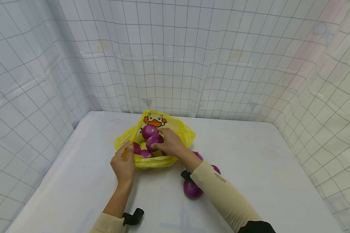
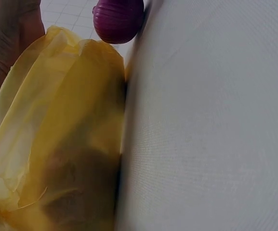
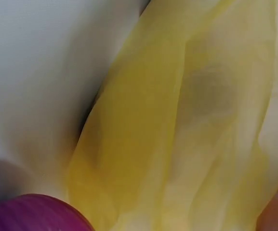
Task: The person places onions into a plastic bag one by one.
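A yellow plastic bag (image 1: 154, 162) with a duck face printed on it lies open on the table, several red onions inside. My left hand (image 1: 123, 165) pinches its left rim between thumb and fingers. Reaching into the mouth, my right hand (image 1: 171, 142) grips a red onion (image 1: 154, 142) with thumb and fingers. Another onion (image 1: 149, 131) is right behind it, and onions (image 1: 146, 154) lie lower in the bag. In both wrist views the bag's side (image 2: 76, 115) fills much of the picture and hides the fingertips.
Outside the bag, a red onion (image 1: 192, 190) sits beside my right forearm, which partly covers two more onions (image 1: 198, 155) (image 1: 216, 169). A white cloth covers the table (image 1: 245, 152). White checked curtains (image 1: 175, 64) stand behind and at both sides.
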Motion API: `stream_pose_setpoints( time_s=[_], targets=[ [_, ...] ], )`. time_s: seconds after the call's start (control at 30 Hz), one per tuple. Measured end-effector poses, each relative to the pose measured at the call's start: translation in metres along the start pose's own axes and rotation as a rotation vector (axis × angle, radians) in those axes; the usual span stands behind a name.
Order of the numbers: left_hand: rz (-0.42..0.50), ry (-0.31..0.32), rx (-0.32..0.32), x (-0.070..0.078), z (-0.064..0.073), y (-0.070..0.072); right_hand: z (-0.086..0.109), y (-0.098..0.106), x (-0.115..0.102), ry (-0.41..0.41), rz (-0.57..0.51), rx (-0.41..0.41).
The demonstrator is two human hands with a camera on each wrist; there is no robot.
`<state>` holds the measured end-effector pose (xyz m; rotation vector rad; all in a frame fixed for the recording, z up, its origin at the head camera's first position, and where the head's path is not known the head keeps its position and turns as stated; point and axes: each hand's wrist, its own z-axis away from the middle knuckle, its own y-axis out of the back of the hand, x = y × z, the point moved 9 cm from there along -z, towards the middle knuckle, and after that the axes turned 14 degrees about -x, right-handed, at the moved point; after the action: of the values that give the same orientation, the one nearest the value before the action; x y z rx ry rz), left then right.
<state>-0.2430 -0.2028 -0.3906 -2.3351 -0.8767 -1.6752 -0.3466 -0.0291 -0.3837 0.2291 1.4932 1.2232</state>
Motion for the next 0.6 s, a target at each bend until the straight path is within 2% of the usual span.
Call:
stream_pose_setpoints(
  time_s=[0.43, 0.6],
  targets=[
    [0.003, -0.001, 0.005, 0.0, 0.0, 0.0, 0.013, 0.009, -0.001, 0.0, 0.01, 0.03],
    [-0.002, -0.008, 0.012, 0.001, 0.001, 0.001, 0.018, 0.013, -0.003, 0.026, 0.013, 0.04]
  ],
)
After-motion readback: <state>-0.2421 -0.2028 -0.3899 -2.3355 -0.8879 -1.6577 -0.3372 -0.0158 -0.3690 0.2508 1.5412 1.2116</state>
